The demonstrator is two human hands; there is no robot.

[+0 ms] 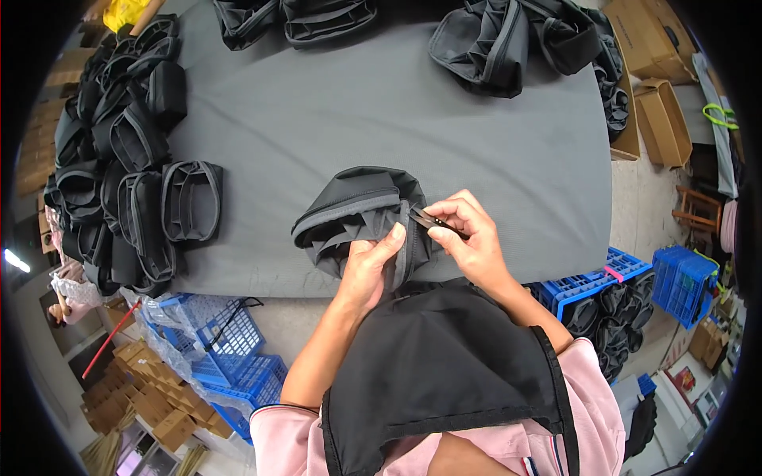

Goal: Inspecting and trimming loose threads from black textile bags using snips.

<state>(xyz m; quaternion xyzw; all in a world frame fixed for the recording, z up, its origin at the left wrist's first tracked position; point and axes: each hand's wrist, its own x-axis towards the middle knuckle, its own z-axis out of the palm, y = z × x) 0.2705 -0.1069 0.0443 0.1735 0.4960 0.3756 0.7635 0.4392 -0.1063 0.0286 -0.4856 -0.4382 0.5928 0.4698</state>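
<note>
A dark grey zippered fabric pouch (355, 194) lies at the near edge of the table, its mouth gaping toward the left. My left hand (370, 268) is closed on the pouch's near side, with the thumb pressed along the zipper edge. In my right hand (474, 239) is a pair of small black thread snips (444, 225), pinched between thumb and fingers. The tips of the snips meet the pouch's right edge, close to the end of the zipper. Whether a thread sits between the blades is too small to tell.
A grey-covered table (262, 127) spreads ahead. Similar pouches (190, 200) are heaped along its left side, and more (484, 47) lie at the far edge. Blue crates (230, 325) stand below on the left; another crate (591, 278) on the right holds dark pouches. Cardboard boxes (663, 123) stand far right.
</note>
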